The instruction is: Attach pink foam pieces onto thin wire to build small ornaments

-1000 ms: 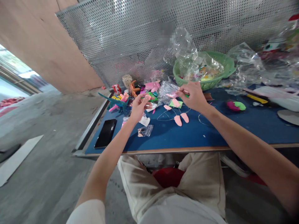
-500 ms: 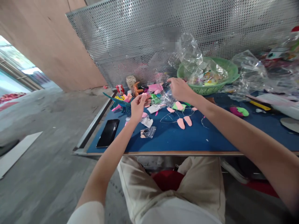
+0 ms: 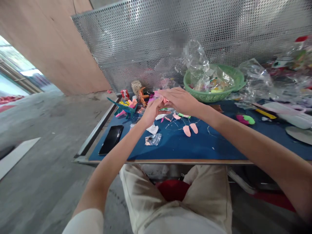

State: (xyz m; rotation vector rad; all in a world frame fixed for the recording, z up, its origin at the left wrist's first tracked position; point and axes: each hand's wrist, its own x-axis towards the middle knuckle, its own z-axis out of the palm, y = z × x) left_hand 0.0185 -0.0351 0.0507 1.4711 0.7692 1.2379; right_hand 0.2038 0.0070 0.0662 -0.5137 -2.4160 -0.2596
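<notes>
My left hand (image 3: 154,110) is over the middle of the blue-topped table, closed round a small lump of pink modelling clay (image 3: 165,100). Across it lies my right hand (image 3: 180,99), its fingers stretched out flat and touching the lump from above and the right. Part of the clay is hidden between the hands. Just in front of my right hand, two flat pink clay pieces (image 3: 187,131) on thin wires rest on the table. A small clear zip bag (image 3: 153,139) is nearer me, beside a crumpled white wrapper (image 3: 152,129).
On the left are a black phone (image 3: 111,139) and a teal toy dinosaur (image 3: 125,109). A green basket (image 3: 207,96) with plastic bags stands at the back. To the right lie a magenta-and-green clay lump (image 3: 245,119) and a yellow cutter knife (image 3: 266,113). Perforated metal (image 3: 146,42) walls the back.
My right hand has come left and down from near the basket onto my left hand. The left hand has shifted slightly right, still with the pink clay.
</notes>
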